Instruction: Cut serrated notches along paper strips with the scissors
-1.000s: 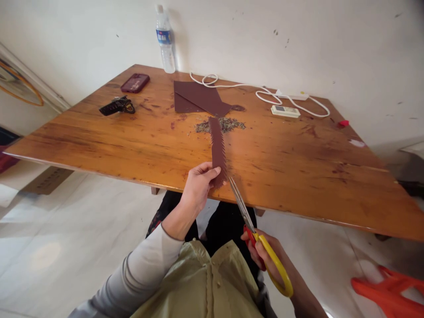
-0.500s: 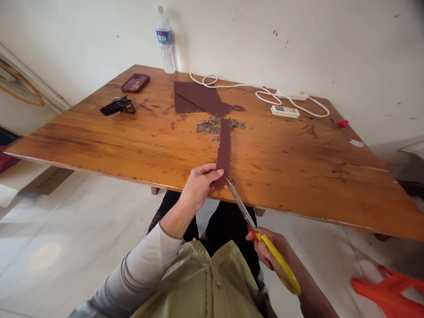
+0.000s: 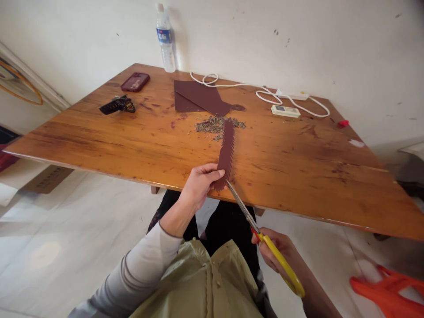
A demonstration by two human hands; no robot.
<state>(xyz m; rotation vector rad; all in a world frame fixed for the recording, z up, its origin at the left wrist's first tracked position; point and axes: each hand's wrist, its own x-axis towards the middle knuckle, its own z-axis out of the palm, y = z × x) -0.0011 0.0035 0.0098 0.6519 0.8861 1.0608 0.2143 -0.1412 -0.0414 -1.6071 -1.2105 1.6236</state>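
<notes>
Between thumb and fingers, my left hand [image 3: 202,183] pinches the near end of a maroon strip [image 3: 227,143], which looks like paper or thin sheet. Small saw-like notches run down the strip's right edge and round its near end. My right hand [image 3: 274,247] grips scissors [image 3: 243,207] with yellow and red handles. Their blade tips touch the strip's right edge just beside my left thumb, and the blades look nearly together. Past the strip's far end lies a pile of small dark scraps [image 3: 213,124].
Maroon sheets [image 3: 198,96] lie behind the scraps on the wooden table [image 3: 149,145]. Around them are a water bottle [image 3: 165,44], a phone [image 3: 135,82], a black hair clip [image 3: 117,105], a white cable [image 3: 235,85] and a small white device [image 3: 285,111]. An orange stool [image 3: 387,291] stands at lower right.
The strip's far end has swung slightly to the right. My right hand and the scissor handles have shifted a little right, with the tips still at the strip's edge.
</notes>
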